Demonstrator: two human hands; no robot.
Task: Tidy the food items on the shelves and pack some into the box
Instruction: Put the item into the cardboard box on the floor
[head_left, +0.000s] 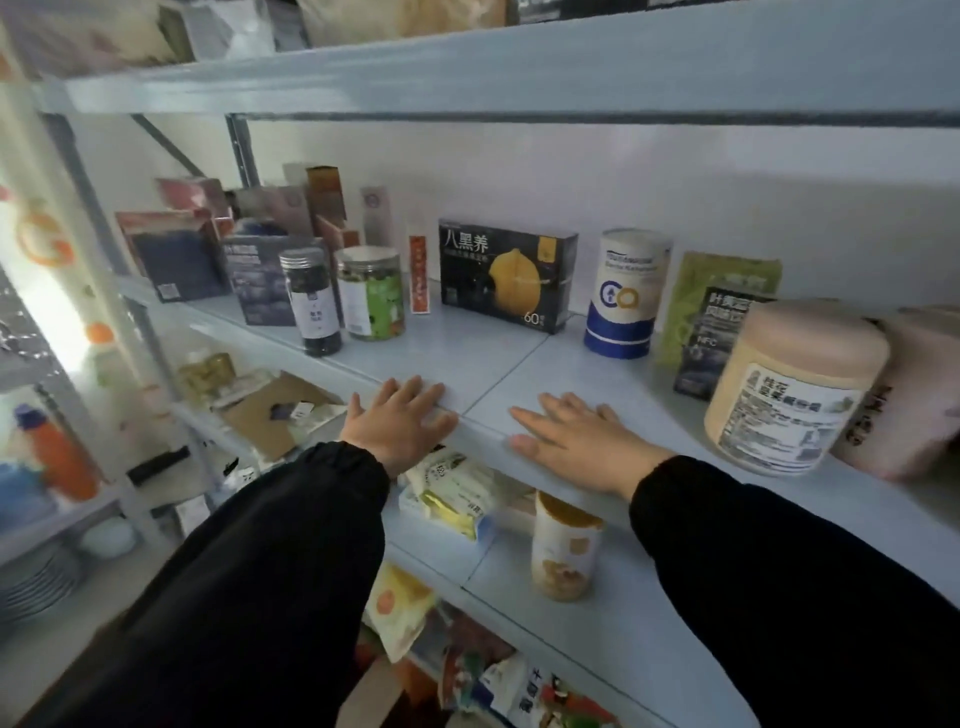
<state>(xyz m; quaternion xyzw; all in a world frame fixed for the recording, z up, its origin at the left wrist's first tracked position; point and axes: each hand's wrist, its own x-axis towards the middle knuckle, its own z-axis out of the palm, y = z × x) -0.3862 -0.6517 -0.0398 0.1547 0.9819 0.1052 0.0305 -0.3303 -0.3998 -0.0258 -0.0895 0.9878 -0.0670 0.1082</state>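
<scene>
1. Far left, lower down, an orange bottle (57, 457) stood on a separate rack, blurred.
2. Middle shelf (493, 358), left end: a dark blue box (176, 262) stood upright at the back, with a second dark box (260, 280) just right of it. Cartons behind them were too blurred to read.
3. A dark jar (310, 304) with a silver lid and a green-label jar (370, 293) stood side by side in front of those boxes, nearly touching.
4. The left hand (397, 423) lay palm down on the shelf's front edge, fingers straight and spread, holding nothing.
5. A narrow red-and-white packet (420, 275) stood upright between the green-label jar and the black box.
6. On the shelf below, white-and-yellow packets (452, 499) lay in a heap under the hands.
7. The black box (506, 275) — yellow fruit printed on its face — stood near the back wall.
8. A cream canister (566, 545) stood upright on the lower shelf, right of the packets.
9. The right hand (576, 441) lay flat on the middle shelf near the left hand, not touching it — fingers straight, gripping nothing.
10. A white-and-blue canister (626, 293) stood upright right of the black box, apart from it.
11. A green pouch (727, 275) stood at the back, with a dark pouch (711, 343) in front of it.
12. A beige tub (789, 389) sat nearer the front edge, with a pink container (914, 395) just beside it, partly cut off.
</scene>
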